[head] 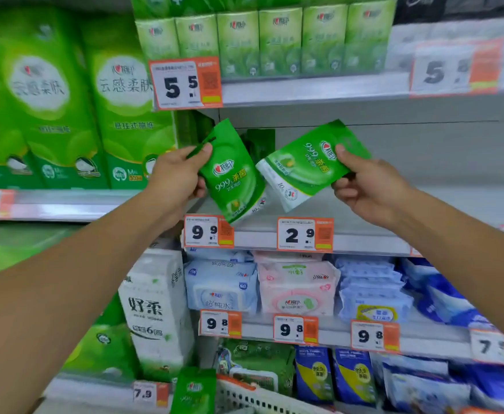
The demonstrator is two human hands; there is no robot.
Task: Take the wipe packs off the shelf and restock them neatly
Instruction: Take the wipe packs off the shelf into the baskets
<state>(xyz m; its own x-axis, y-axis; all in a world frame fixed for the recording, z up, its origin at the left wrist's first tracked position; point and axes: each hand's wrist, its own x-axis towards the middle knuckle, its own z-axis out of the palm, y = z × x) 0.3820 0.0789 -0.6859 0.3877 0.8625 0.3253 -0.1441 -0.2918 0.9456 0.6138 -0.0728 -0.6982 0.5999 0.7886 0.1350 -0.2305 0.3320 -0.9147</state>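
A green wipe pack (232,171) is pinched by the left hand (175,177) and a second green wipe pack (307,162) by the right hand (370,189), both held tilted above the front edge of a grey store shelf (364,243). Price tags (304,234) are clipped along that edge; other packs fill the shelves above and below.

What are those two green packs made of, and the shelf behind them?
Left green pack and right green pack: probably soft plastic film, glossy, since they bend and shine in the hands. Shelf: looks like painted metal, pale grey, smooth, with straight edges.
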